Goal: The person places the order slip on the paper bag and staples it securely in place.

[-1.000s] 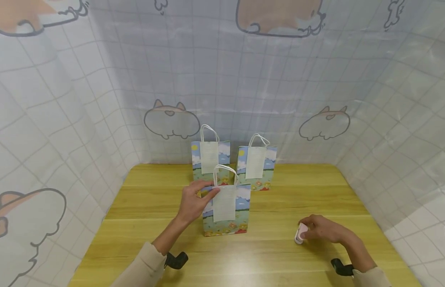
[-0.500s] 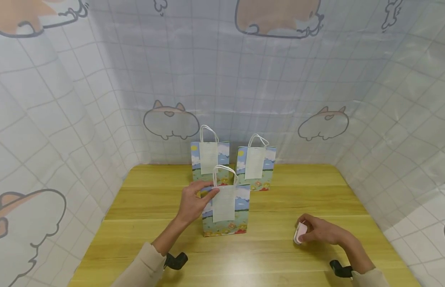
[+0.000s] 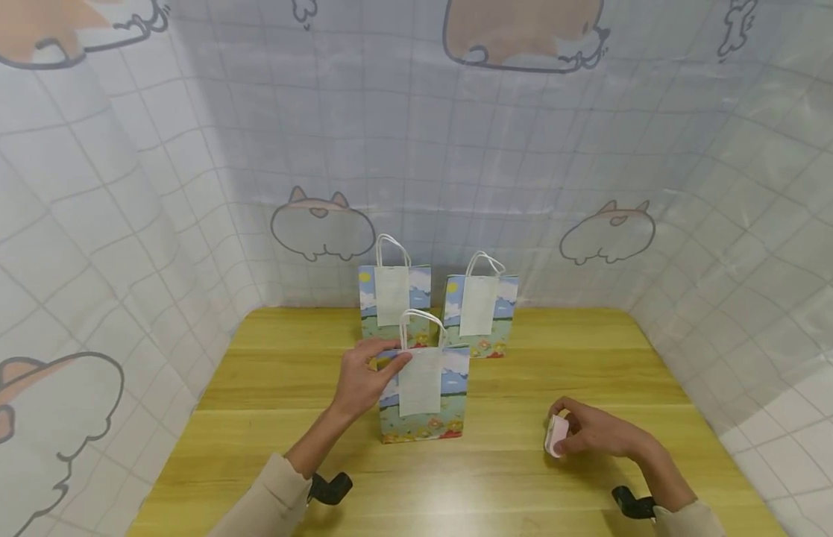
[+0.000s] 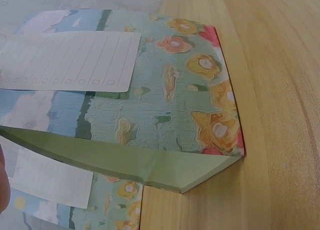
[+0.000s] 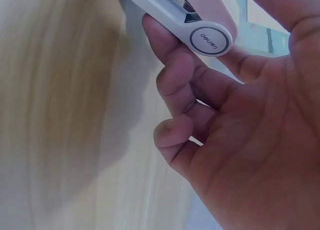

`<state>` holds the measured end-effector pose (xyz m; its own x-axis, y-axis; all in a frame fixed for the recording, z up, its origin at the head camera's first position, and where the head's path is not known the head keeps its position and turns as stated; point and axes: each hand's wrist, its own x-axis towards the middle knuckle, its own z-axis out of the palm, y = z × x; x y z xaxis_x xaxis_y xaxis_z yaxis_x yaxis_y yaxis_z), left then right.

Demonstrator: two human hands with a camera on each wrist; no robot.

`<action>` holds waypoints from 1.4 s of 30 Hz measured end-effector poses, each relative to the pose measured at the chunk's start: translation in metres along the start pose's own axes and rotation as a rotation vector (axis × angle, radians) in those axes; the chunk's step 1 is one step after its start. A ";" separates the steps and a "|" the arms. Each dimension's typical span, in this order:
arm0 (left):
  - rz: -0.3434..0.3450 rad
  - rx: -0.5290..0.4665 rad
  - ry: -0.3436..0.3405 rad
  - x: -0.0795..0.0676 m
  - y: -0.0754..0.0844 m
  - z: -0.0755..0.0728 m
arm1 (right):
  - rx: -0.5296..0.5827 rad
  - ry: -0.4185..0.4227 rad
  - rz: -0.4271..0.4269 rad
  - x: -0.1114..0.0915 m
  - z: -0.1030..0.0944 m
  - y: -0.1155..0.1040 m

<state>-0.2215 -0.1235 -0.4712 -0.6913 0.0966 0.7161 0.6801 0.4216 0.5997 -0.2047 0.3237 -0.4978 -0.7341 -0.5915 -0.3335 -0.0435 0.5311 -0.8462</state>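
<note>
In the head view my left hand (image 3: 359,377) pinches the upper left edge of the front paper gift bag (image 3: 426,425). This bag stands upright, with white cord handles, a meadow-and-sky print and a white lined card (image 3: 419,384) on its face. The left wrist view shows its flowered front (image 4: 165,105) and a green folded side; only a sliver of a finger (image 4: 3,185) appears there. My right hand (image 3: 604,432), right of the bag, holds a small pink-and-white stapler (image 3: 555,435) between thumb and fingers. The right wrist view shows the stapler's round white end (image 5: 211,38).
Behind the front bag stand two matching bags, one at the back left (image 3: 369,306) and one at the back right (image 3: 503,321), each with a white card. The wooden table (image 3: 537,492) meets patterned curtains (image 3: 456,149) at the back and sides.
My right hand has shifted slightly left with the stapler, which has turned a little in its grip. My left hand and the bags stay put.
</note>
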 end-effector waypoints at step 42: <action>-0.015 -0.018 -0.005 0.005 0.002 0.000 | -0.354 0.447 -0.393 0.117 -0.007 -0.182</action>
<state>-0.2238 -0.1220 -0.4661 -0.7024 0.0950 0.7054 0.6741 0.4067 0.6165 -0.2879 0.1622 -0.3799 -0.8243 -0.5140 0.2375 -0.5259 0.5396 -0.6574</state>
